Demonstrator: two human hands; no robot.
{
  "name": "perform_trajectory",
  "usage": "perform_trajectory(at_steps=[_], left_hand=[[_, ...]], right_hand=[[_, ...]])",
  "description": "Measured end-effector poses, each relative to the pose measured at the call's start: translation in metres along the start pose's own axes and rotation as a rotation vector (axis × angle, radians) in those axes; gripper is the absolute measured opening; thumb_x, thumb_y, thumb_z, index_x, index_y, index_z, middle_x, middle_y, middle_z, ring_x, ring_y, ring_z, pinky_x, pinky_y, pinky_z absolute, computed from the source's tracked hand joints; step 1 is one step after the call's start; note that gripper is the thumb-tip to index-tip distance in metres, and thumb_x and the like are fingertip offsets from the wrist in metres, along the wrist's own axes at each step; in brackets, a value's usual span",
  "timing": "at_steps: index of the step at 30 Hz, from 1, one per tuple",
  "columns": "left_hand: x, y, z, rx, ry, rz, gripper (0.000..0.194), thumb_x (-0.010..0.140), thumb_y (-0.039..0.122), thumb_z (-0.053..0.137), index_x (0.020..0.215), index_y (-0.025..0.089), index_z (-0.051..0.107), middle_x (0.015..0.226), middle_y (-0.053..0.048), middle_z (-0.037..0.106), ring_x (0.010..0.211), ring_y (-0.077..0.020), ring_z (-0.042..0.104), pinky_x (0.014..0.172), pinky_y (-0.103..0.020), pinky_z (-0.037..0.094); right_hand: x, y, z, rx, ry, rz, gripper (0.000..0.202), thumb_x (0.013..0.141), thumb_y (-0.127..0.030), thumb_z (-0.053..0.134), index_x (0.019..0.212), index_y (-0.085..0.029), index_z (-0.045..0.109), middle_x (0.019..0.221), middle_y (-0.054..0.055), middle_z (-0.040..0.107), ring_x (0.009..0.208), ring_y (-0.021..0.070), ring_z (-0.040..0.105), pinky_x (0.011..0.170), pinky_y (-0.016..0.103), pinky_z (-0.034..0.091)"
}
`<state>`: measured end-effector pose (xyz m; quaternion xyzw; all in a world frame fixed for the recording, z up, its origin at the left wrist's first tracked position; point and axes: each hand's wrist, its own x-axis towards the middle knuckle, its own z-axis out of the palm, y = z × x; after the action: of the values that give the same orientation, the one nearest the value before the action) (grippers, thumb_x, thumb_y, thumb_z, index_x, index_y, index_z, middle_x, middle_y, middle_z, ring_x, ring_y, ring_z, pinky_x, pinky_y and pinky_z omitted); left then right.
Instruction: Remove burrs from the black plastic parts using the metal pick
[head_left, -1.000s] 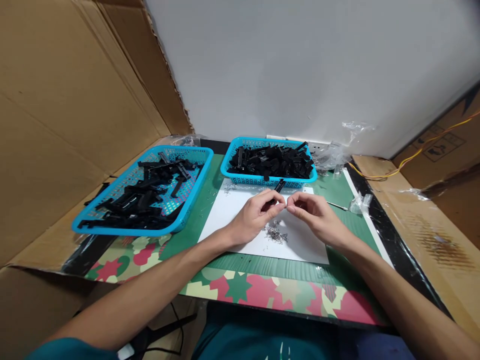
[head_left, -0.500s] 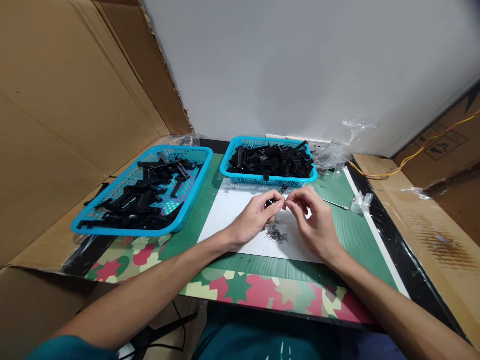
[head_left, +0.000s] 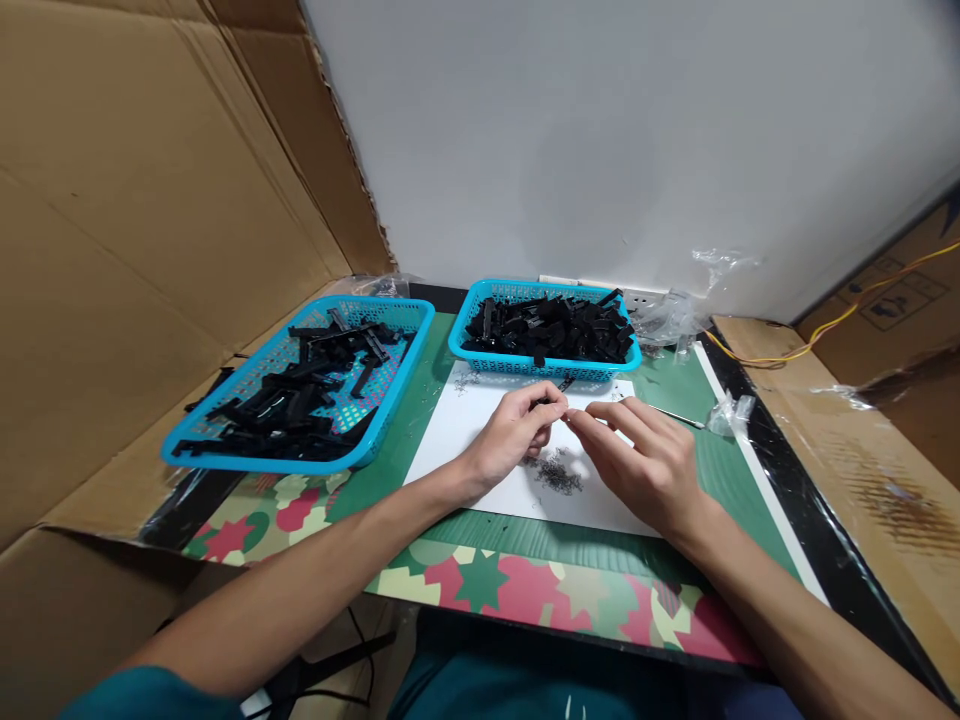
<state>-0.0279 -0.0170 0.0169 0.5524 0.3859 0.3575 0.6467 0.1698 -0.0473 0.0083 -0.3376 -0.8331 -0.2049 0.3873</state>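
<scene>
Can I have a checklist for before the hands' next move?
1. Left hand holds a slim black plastic part: ok.
2. Right hand has its fingers close to the left hand's: ok.
3. Tiny piece in the right fingers: cannot tell, too small.
4. Pile of tiny dark wiry bits on flat white paper: ok.
5. All bits in the pile: not ok, some bits lie near the far blue perforated plastic basket.
</scene>
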Motion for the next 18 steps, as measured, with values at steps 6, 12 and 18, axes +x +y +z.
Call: perform_trajectory(at_steps=[6, 12, 18], left_hand=[[-0.003, 0.001, 0.002, 0.101, -0.013, 0.117, 0.027, 0.095, 0.041, 0.064, 0.083, 0.017, 0.057, 0.072, 0.004, 0.041, 0.064, -0.0098, 0.034, 0.055, -0.022, 0.026], [-0.006, -0.003, 0.000, 0.165, -0.075, 0.173, 0.032, 0.106, 0.045, 0.044, 0.105, 0.018, 0.060, 0.077, 0.003, 0.040, 0.067, -0.0127, 0.035, 0.060, -0.025, 0.030], [-0.006, -0.009, -0.003, 0.392, -0.027, 0.361, 0.036, 0.105, 0.035, 0.057, 0.136, 0.024, 0.042, 0.101, -0.003, 0.061, 0.091, -0.0168, 0.059, 0.085, -0.030, 0.047]], right_hand=[[0.003, 0.002, -0.007, -0.160, 0.000, -0.179, 0.015, 0.096, -0.009, 0.071, 0.109, -0.015, 0.069, 0.085, 0.005, 0.078, 0.067, 0.0164, 0.062, 0.062, 0.034, 0.041], [0.004, 0.000, -0.004, 0.041, 0.082, 0.078, 0.012, 0.096, -0.007, 0.070, 0.102, -0.018, 0.069, 0.085, 0.003, 0.077, 0.067, 0.0129, 0.067, 0.062, 0.028, 0.047], [0.003, 0.002, -0.009, 0.237, 0.132, 0.179, 0.016, 0.094, -0.005, 0.069, 0.100, -0.020, 0.072, 0.081, 0.003, 0.076, 0.062, 0.0118, 0.067, 0.057, 0.025, 0.050]])
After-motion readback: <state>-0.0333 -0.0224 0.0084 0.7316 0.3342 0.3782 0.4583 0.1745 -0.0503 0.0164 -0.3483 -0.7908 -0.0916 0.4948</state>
